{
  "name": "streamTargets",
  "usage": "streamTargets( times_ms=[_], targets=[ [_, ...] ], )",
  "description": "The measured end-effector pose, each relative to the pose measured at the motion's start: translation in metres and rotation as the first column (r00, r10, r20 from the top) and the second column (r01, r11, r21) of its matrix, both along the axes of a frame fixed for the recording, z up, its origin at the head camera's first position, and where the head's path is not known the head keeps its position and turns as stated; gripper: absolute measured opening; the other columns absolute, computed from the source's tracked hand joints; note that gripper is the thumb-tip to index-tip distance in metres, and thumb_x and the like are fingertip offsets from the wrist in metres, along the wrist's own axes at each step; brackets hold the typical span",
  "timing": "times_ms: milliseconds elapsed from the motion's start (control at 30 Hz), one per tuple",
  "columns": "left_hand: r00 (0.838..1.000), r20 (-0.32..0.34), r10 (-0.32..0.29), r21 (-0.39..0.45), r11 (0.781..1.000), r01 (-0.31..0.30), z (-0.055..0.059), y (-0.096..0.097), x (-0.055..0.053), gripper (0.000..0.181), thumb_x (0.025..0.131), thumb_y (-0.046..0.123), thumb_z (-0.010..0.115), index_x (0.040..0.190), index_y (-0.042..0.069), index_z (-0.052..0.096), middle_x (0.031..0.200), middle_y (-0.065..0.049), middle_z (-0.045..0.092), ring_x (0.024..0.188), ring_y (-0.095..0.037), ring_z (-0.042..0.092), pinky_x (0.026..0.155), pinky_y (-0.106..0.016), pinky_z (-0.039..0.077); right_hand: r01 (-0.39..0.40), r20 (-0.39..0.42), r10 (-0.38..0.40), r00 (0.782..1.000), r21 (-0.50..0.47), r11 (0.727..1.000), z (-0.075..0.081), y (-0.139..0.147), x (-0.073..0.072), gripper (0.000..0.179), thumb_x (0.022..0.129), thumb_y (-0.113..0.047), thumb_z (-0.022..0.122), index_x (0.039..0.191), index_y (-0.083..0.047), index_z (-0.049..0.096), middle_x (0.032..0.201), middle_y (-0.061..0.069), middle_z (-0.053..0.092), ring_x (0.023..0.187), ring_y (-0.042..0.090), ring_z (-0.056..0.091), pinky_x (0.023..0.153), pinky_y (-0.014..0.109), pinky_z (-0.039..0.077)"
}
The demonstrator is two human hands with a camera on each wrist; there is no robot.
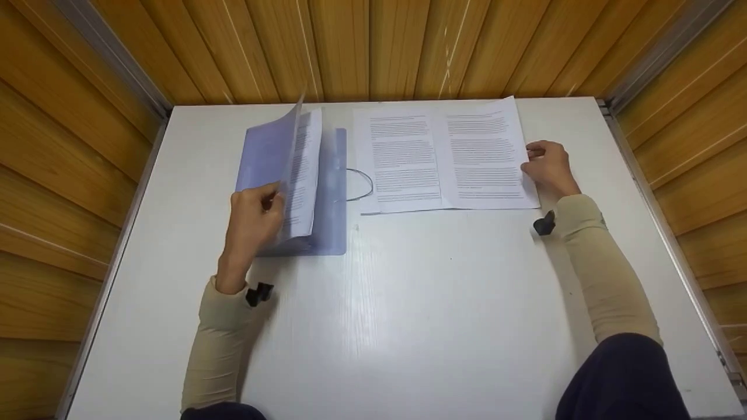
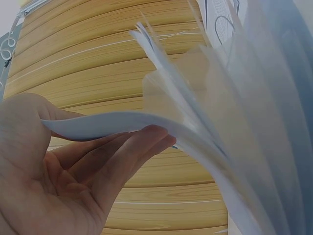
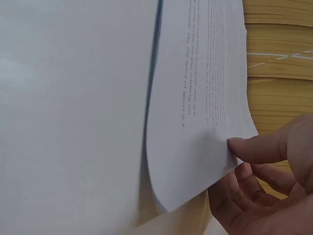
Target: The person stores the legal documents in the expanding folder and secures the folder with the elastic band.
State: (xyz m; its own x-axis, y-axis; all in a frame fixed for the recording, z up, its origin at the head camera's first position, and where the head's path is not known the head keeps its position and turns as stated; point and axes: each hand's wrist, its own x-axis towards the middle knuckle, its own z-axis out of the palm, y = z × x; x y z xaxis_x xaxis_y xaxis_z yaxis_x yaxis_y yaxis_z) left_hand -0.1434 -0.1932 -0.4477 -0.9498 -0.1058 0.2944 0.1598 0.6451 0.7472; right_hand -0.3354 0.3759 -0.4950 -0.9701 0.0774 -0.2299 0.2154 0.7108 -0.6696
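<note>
A translucent blue folder (image 1: 264, 153) with clear sleeves lies open at the left of the white table. My left hand (image 1: 254, 219) pinches the edge of a raised leaf of it between thumb and fingers. In the left wrist view that bent leaf (image 2: 112, 123) runs from the thumb, with several clear sleeves (image 2: 244, 98) fanned out beyond. A printed sheet (image 1: 303, 175) stands tilted in the folder. To the right lie printed pages (image 1: 404, 157) side by side. My right hand (image 1: 548, 166) pinches their right edge, thumb on top, lifting the corner of the page (image 3: 190, 166) slightly.
A thin dark cord loop (image 1: 371, 185) lies between the folder and the pages. The white table (image 1: 408, 303) ends at wood-patterned walls (image 1: 397, 46) at the back and both sides. Metal frame rails (image 1: 665, 233) run along its side edges.
</note>
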Motion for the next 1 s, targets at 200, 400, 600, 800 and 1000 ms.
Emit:
streamTargets(
  times_ms=[200, 400, 600, 800, 1000],
  targets=[
    [1.000, 0.001, 0.006, 0.003, 1.000, -0.006, -0.001, 0.000, 0.000, 0.019, 0.097, -0.001, 0.060, 0.093, -0.009, 0.076, 0.077, -0.014, 0.068, 0.065, -0.022, 0.056, 0.059, -0.021, 0.043, -0.013, 0.051, 0.015, 0.999, -0.051, 0.999, 0.005, 0.008, 0.003, 0.060, 0.100, -0.006, 0.065, 0.157, 0.000, 0.048, 0.147, 0.025, 0.053, 0.119, 0.029, 0.056, 0.084, 0.020, 0.049],
    [1.000, 0.008, 0.006, 0.002, 1.000, -0.006, -0.001, 0.000, 0.001, 0.019, 0.097, 0.000, 0.060, 0.090, -0.008, 0.075, 0.076, -0.013, 0.067, 0.066, -0.022, 0.057, 0.060, -0.021, 0.044, -0.007, 0.110, 0.020, 0.994, -0.116, 0.993, 0.005, 0.013, 0.003, 0.059, 0.102, -0.004, 0.062, 0.159, -0.003, 0.046, 0.147, 0.022, 0.053, 0.115, 0.025, 0.058, 0.082, 0.021, 0.053],
    [1.000, 0.014, 0.010, 0.010, 1.000, -0.010, -0.001, 0.000, 0.002, 0.021, 0.097, 0.001, 0.061, 0.103, -0.009, 0.079, 0.088, -0.018, 0.075, 0.071, -0.024, 0.063, 0.063, -0.020, 0.046, 0.007, 0.155, 0.018, 0.988, -0.155, 0.988, 0.004, 0.018, 0.003, 0.060, 0.103, -0.003, 0.060, 0.160, -0.005, 0.044, 0.152, 0.023, 0.054, 0.114, 0.019, 0.063, 0.087, 0.025, 0.056],
    [1.000, 0.017, 0.016, 0.010, 1.000, -0.016, 0.000, 0.000, 0.003, 0.027, 0.096, 0.001, 0.061, 0.114, -0.009, 0.079, 0.097, -0.022, 0.078, 0.074, -0.026, 0.067, 0.064, -0.016, 0.046, 0.032, 0.196, 0.001, 0.981, -0.166, 0.986, 0.006, 0.021, 0.003, 0.060, 0.105, -0.006, 0.061, 0.162, -0.009, 0.042, 0.157, 0.022, 0.053, 0.113, 0.016, 0.064, 0.095, 0.031, 0.054],
    [1.000, -0.006, -0.006, 0.010, 1.000, 0.006, 0.001, 0.000, 0.001, 0.022, 0.097, 0.000, 0.060, 0.101, -0.010, 0.079, 0.073, -0.013, 0.066, 0.062, -0.022, 0.055, 0.056, -0.019, 0.042, 0.092, 0.236, -0.029, 0.971, -0.259, 0.962, 0.009, 0.022, 0.004, 0.064, 0.106, -0.009, 0.062, 0.165, -0.016, 0.039, 0.164, 0.017, 0.048, 0.113, 0.012, 0.065, 0.095, 0.028, 0.054]
  ],
)
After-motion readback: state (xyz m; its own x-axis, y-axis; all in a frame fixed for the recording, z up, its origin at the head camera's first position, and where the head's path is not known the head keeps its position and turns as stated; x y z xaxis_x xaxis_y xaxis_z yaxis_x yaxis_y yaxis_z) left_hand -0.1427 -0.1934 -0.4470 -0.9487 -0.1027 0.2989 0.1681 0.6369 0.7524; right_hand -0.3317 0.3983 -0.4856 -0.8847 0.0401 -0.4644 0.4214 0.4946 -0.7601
